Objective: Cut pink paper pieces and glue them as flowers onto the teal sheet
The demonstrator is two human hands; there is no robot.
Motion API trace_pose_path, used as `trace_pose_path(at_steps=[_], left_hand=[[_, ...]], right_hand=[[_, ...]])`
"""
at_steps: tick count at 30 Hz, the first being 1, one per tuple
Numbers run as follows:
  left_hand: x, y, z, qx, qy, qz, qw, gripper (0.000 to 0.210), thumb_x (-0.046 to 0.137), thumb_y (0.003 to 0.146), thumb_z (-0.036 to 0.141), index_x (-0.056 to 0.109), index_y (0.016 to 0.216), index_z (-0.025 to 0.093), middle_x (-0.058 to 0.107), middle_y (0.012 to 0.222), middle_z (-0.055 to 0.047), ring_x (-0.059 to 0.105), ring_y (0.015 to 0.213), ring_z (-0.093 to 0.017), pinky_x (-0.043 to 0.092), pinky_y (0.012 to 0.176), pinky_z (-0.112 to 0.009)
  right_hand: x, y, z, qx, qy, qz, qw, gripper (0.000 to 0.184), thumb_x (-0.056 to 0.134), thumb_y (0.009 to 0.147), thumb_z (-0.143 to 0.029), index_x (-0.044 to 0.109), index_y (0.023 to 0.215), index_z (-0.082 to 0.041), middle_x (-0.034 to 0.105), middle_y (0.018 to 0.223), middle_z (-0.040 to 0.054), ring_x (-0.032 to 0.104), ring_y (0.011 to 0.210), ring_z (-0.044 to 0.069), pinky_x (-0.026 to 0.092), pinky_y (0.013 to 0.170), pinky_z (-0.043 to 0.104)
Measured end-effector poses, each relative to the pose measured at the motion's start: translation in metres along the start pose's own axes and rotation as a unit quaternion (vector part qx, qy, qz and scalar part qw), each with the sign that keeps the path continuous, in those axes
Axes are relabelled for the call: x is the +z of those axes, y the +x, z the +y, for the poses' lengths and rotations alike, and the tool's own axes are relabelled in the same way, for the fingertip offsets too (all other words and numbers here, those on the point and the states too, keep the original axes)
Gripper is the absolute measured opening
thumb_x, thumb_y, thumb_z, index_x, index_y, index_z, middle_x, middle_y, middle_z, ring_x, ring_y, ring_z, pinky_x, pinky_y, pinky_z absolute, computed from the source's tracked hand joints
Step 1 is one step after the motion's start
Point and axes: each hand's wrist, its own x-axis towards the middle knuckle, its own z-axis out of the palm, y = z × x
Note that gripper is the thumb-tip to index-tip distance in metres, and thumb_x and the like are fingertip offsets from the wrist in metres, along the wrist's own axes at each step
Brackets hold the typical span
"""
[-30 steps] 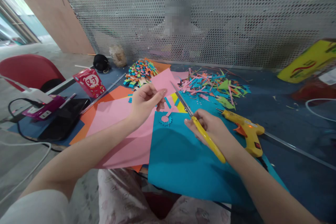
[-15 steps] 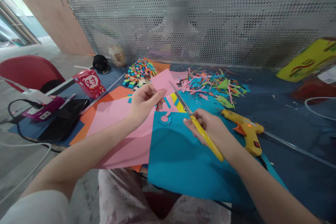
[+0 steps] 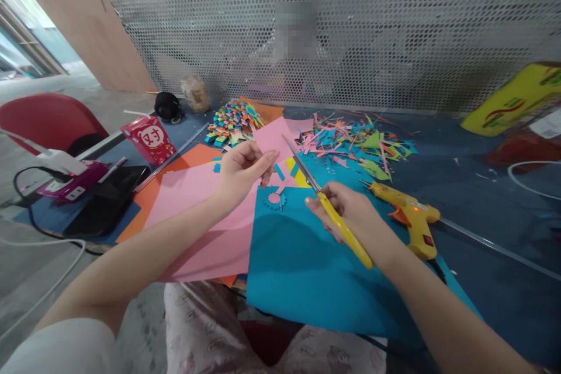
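Observation:
My left hand point(image 3: 248, 170) pinches a small piece of pink paper point(image 3: 275, 135) by its lower edge, raised above the table. In my right hand point(image 3: 344, 210) are yellow-handled scissors point(image 3: 335, 219), their blades pointing up and left alongside the paper's right edge. Whether the blades touch the paper I cannot tell. Under my hands lie a large pink sheet point(image 3: 197, 254) and a large blue sheet point(image 3: 319, 274). A small round pink-and-blue paper cutout with a toothed edge point(image 3: 275, 201) rests at the blue sheet's top left corner.
A yellow glue gun point(image 3: 414, 219) lies right of my right hand. Paper scraps point(image 3: 350, 140) and a heap of small folded paper pieces point(image 3: 232, 123) lie at the back. To the left are a red drink carton point(image 3: 151, 139), a black phone point(image 3: 107, 201) and a purple power strip point(image 3: 70, 184).
The pink paper in my left hand has shifted very slightly downward and right. Both hands keep their holds, and the scissors stay nearly in place.

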Motion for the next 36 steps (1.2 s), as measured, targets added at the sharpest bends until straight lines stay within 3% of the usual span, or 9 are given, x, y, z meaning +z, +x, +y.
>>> trace_pose_path(at_steps=[27,36], left_hand=[[0.0031,-0.0025,-0.0002,-0.007,0.009,0.002,1.0,0.041,0.078,0.064,0.038,0.044,0.056,0.016,0.054,0.043,0.006,0.048,0.032,-0.005,0.038,0.032,-0.016],[0.0036,-0.0046,-0.0023,-0.014,0.008,-0.027,1.0,0.037,0.076,0.067,0.037,0.046,0.058,0.016,0.052,0.041,0.007,0.046,0.031,-0.004,0.039,0.032,-0.016]], right_hand=[[0.0013,-0.0005,-0.0038,0.002,0.01,0.007,1.0,0.052,0.058,0.066,-0.07,0.036,0.067,-0.023,0.036,0.045,-0.0083,0.031,0.039,0.007,0.022,0.039,0.022],[0.0025,0.0018,0.0019,-0.026,-0.008,0.015,1.0,0.048,0.059,0.07,-0.066,0.038,0.071,-0.023,0.039,0.049,-0.0074,0.034,0.041,0.008,0.024,0.039,0.022]])
